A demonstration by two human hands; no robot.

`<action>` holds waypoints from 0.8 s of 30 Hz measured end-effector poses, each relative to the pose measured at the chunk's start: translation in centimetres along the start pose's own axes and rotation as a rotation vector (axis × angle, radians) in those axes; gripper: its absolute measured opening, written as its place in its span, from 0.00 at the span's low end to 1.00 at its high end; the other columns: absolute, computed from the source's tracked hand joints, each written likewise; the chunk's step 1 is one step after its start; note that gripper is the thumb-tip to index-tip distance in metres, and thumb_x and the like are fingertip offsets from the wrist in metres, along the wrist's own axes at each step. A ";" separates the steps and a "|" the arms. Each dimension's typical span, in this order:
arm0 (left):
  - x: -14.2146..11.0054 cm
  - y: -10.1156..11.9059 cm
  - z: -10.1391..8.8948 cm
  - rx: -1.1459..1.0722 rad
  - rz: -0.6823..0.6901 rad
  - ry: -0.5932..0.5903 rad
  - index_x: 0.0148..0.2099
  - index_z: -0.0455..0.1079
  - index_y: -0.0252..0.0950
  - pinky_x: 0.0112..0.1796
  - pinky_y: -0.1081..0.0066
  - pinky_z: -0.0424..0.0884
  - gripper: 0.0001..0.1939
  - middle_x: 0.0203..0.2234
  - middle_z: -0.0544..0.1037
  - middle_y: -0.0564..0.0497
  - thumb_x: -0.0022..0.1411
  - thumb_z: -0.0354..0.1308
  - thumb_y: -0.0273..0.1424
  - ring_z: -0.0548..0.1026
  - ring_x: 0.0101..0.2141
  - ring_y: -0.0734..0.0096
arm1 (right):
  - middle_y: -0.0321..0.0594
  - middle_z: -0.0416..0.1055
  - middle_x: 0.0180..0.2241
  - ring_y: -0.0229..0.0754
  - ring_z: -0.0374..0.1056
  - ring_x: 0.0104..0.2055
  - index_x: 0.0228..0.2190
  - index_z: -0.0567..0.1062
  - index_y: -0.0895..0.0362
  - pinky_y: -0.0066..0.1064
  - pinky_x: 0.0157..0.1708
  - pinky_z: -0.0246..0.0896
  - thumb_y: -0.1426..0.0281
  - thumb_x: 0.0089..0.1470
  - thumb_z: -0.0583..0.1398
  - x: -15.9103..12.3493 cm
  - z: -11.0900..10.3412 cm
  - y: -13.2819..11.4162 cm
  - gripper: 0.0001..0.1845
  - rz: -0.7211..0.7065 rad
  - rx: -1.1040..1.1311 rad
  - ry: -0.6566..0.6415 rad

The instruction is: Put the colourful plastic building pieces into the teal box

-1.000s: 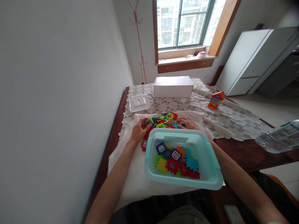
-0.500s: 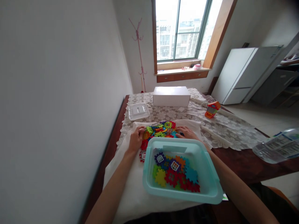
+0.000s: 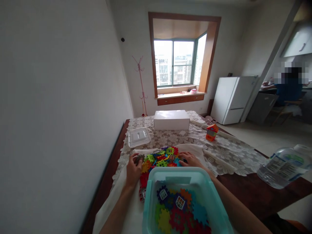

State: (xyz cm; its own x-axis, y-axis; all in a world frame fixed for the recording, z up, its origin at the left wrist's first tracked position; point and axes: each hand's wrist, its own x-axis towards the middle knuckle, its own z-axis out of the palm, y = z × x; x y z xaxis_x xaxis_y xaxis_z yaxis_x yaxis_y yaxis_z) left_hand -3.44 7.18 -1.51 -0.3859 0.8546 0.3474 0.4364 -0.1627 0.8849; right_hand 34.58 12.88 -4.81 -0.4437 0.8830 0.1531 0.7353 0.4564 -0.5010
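Note:
A heap of colourful interlocking plastic blocks point(image 3: 162, 164) lies on the white cloth, behind a light teal tub point(image 3: 220, 201). At the heap's left side my left hand point(image 3: 133, 170) is closed around a dark brown block point(image 3: 139, 158). My right hand point(image 3: 191, 160) rests at the right edge of the heap, its fingers apart and touching the blocks; a dark bit shows between thumb and fingers. Inside the tub lie several gear-edged blocks point(image 3: 179, 217) in red, blue, yellow and purple, two with white window pieces.
A clear lid point(image 3: 138, 137) and a white box point(image 3: 171, 120) stand farther back on the table. To the right are a small orange block house point(image 3: 211, 132) and a large plastic bottle point(image 3: 285, 167). Along the left runs a wall point(image 3: 56, 113). A person point(image 3: 290, 91) sits in the far room.
My view has tilted up, so everything sits lower. My left hand has moved slightly left from the heap and now holds a brown block. My right hand stays at the heap's right edge.

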 end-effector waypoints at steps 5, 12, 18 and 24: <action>-0.3 3.8 -1.2 -0.438 -0.083 -0.090 0.55 0.72 0.42 0.49 0.55 0.86 0.28 0.43 0.89 0.45 0.58 0.75 0.47 0.89 0.44 0.52 | 0.46 0.80 0.67 0.63 0.73 0.72 0.59 0.84 0.41 0.58 0.73 0.69 0.56 0.70 0.62 0.1 0.0 -0.2 0.21 -0.003 -0.005 0.019; -3.1 6.7 -1.7 -0.590 -0.169 -0.675 0.50 0.78 0.43 0.35 0.53 0.86 0.32 0.32 0.88 0.47 0.51 0.83 0.53 0.87 0.30 0.51 | 0.46 0.80 0.67 0.67 0.72 0.73 0.58 0.86 0.39 0.61 0.73 0.69 0.56 0.70 0.62 0.2 0.3 -0.3 0.20 -0.003 0.026 0.053; -3.8 8.5 -2.1 -0.410 0.045 -0.723 0.50 0.89 0.48 0.65 0.40 0.79 0.25 0.50 0.91 0.39 0.61 0.75 0.59 0.83 0.64 0.33 | 0.45 0.80 0.67 0.67 0.73 0.72 0.58 0.85 0.35 0.59 0.72 0.70 0.53 0.69 0.62 -0.2 -0.1 -1.1 0.20 0.023 0.024 0.058; -2.6 5.8 -0.5 -0.244 0.046 -0.414 0.49 0.89 0.44 0.70 0.39 0.73 0.31 0.55 0.90 0.40 0.73 0.58 0.63 0.83 0.63 0.37 | 0.43 0.80 0.65 0.63 0.73 0.72 0.59 0.83 0.35 0.57 0.73 0.71 0.53 0.69 0.61 -0.3 -0.2 -1.3 0.21 0.022 0.021 0.054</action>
State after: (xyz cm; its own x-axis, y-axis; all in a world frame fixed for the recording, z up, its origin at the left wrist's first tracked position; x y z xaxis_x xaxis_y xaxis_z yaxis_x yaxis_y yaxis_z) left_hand -0.28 3.81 2.87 0.0067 0.9602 0.2793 0.2227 -0.2738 0.9357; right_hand 33.89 12.04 -4.07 -0.3988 0.8977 0.1876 0.7336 0.4350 -0.5220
